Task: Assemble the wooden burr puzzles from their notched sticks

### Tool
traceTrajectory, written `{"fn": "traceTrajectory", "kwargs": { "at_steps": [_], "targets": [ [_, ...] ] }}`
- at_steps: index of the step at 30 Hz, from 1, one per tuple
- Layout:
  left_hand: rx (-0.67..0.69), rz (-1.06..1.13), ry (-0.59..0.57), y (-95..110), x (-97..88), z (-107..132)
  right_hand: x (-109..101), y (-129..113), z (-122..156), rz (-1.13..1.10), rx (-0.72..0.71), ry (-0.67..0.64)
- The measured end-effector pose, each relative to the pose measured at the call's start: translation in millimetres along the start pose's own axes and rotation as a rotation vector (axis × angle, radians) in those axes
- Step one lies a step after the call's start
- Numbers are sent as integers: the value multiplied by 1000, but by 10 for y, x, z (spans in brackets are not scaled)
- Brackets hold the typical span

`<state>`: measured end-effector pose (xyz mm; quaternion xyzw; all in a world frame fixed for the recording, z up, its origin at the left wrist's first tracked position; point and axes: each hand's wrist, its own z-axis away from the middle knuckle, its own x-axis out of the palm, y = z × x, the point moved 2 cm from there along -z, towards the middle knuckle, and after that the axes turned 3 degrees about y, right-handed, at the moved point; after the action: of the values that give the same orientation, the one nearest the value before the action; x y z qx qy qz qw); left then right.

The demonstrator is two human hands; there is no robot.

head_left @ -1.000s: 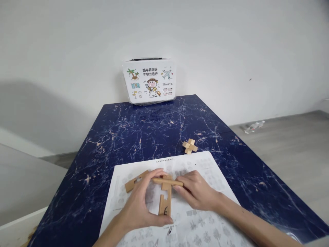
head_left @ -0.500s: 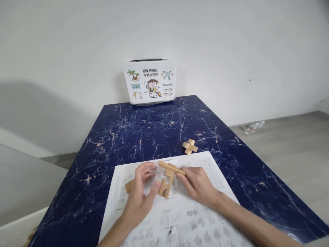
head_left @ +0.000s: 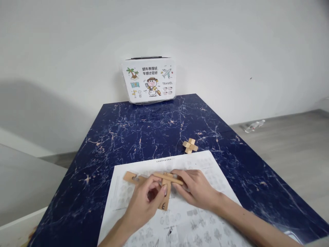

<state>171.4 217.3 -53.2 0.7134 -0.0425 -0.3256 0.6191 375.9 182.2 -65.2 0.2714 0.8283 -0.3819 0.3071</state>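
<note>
Both my hands work a set of wooden puzzle bars (head_left: 164, 179) over a printed instruction sheet (head_left: 180, 219) on the dark blue marble table (head_left: 144, 133). My left hand (head_left: 145, 206) pinches the upright bar marked with an "E". My right hand (head_left: 197, 188) grips the end of the bar that crosses it. A third notched bar (head_left: 131, 177) lies flat on the sheet, just left of my left fingers. The joint between the bars is partly hidden by my fingers.
A small assembled wooden cross puzzle (head_left: 190, 145) sits on the table just beyond the sheet. A white illustrated box (head_left: 149, 80) stands at the table's far edge against the wall. Grey floor lies to the right, with a small white object (head_left: 253, 126) on it.
The crossed bars were lifted and tilted, then lowered toward the sheet. My left hand shifted right and closed on the marked bar. The loose bar at left is now uncovered.
</note>
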Motion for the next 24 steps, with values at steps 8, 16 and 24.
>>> {"fn": "traceTrajectory", "kwargs": {
  "at_steps": [8, 16, 24],
  "targets": [
    [-51, 70, -119, 54, 61, 6, 12, -36, -24, 0, -70, -65],
    [-82, 83, -112, 22, 62, -32, 44, -76, -32, 140, -62, 31],
    [-93, 108, -123, -16, 73, -58, 52, -69, -31, 191, -28, 59]
  ]
}}
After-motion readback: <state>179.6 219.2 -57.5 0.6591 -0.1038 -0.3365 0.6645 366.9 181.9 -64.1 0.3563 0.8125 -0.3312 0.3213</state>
